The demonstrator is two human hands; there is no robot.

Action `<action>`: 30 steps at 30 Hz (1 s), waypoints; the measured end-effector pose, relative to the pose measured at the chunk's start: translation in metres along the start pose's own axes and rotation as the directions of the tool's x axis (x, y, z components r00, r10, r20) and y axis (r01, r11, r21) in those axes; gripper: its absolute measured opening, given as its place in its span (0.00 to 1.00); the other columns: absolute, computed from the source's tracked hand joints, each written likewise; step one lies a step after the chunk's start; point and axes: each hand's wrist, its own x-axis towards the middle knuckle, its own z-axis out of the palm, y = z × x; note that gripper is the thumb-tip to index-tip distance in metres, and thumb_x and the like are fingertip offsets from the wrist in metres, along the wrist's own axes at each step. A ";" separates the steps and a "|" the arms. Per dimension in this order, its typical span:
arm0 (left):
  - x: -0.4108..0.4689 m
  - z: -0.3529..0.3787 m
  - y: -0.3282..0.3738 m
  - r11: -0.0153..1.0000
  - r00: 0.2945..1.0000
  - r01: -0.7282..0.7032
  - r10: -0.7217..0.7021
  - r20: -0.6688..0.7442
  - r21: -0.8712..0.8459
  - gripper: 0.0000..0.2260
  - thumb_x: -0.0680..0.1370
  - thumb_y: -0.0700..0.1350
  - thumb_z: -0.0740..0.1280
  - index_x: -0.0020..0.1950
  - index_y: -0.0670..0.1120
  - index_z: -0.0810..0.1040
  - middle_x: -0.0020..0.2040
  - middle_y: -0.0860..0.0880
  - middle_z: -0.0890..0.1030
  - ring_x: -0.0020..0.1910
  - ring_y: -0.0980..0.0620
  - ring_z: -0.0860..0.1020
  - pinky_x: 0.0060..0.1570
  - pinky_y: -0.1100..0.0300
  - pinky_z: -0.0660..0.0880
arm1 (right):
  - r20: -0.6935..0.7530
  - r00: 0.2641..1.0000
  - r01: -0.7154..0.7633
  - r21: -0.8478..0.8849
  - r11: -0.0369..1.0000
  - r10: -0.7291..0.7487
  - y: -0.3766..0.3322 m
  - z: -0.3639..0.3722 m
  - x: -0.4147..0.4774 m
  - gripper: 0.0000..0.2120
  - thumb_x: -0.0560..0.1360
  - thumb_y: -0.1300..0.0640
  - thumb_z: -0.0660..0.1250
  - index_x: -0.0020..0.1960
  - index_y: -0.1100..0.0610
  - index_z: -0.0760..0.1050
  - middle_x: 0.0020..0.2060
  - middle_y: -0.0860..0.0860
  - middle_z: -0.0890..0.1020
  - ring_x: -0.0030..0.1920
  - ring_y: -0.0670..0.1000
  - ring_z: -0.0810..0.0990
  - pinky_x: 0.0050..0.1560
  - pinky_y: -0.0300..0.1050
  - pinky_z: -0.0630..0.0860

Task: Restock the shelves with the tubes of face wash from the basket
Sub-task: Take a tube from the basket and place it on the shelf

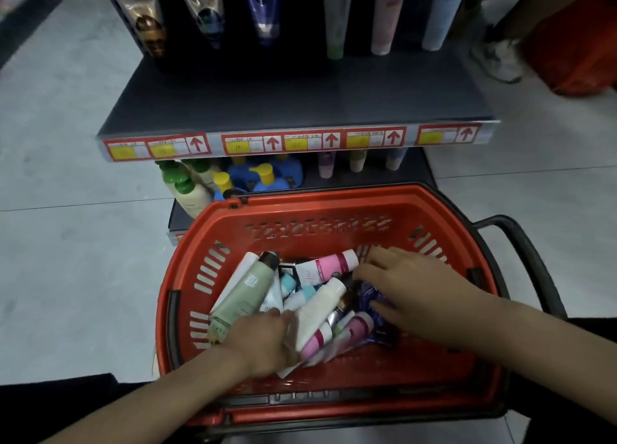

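- Pale, smooth floor tiles (66,176) with thin seams spread out on both sides of a dark grey shelf (283,99), whose flat matte top is bare along its near part.
- A strip of price labels (293,141), yellow and white with red frames and red arrows, runs along the shelf's near edge.
- At the far side of the shelf, standing tubes (384,16) form a row: dark glossy ones to the left, pale pastel ones to the right.
- Below the shelf, pump bottles (187,190) with green and yellow tops stand on a lower level.
- A red plastic basket (334,210) with slotted walls and a black handle (534,250) sits nearest, just in front of the shelves.
- The face wash tubes lie in a loose heap in the basket: a sage green tube (243,296) at the left, a pink tube (334,263) farther back, a white tube (320,306) in the middle.
- The left hand (263,340) is blurred, its fingers bent down into the near end of the heap; whether it grips a tube cannot be told.
- The right hand (407,286) lies spread over the right of the heap with its fingers extended, holding nothing.
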 end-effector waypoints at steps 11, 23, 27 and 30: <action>0.035 0.006 0.004 0.976 0.989 0.149 -0.144 0.044 -0.157 0.31 0.64 0.76 0.65 0.54 0.54 0.80 0.47 0.54 0.83 0.46 0.52 0.82 0.42 0.55 0.79 | 0.005 0.999 0.032 -0.085 0.996 -0.032 0.001 0.008 0.003 0.16 0.79 0.48 0.64 0.65 0.50 0.75 0.56 0.50 0.77 0.53 0.54 0.78 0.50 0.49 0.76; 0.021 -0.059 0.009 0.957 0.932 0.103 -0.188 -0.309 -0.271 0.21 0.83 0.62 0.62 0.39 0.48 0.80 0.34 0.52 0.82 0.36 0.52 0.82 0.38 0.54 0.77 | 0.018 1.000 -0.022 -0.129 0.991 0.025 0.007 -0.001 0.012 0.16 0.80 0.51 0.63 0.67 0.53 0.72 0.56 0.53 0.78 0.52 0.57 0.79 0.49 0.52 0.77; -0.012 -0.103 0.019 0.981 0.857 0.023 -0.119 -0.502 -0.193 0.24 0.81 0.64 0.65 0.32 0.50 0.78 0.26 0.52 0.77 0.29 0.55 0.78 0.32 0.56 0.70 | 0.016 0.999 -0.038 -0.150 0.988 0.041 0.002 0.000 0.014 0.19 0.79 0.54 0.66 0.68 0.53 0.71 0.57 0.53 0.78 0.52 0.57 0.79 0.46 0.51 0.73; -0.040 -0.139 0.025 0.939 0.855 -0.100 -0.088 -0.511 -0.330 0.19 0.78 0.65 0.69 0.35 0.55 0.84 0.25 0.58 0.80 0.26 0.60 0.80 0.32 0.58 0.73 | -0.024 0.997 -0.070 -0.113 0.991 0.068 -0.001 0.001 0.019 0.25 0.78 0.53 0.68 0.73 0.52 0.66 0.58 0.53 0.76 0.55 0.56 0.79 0.46 0.49 0.73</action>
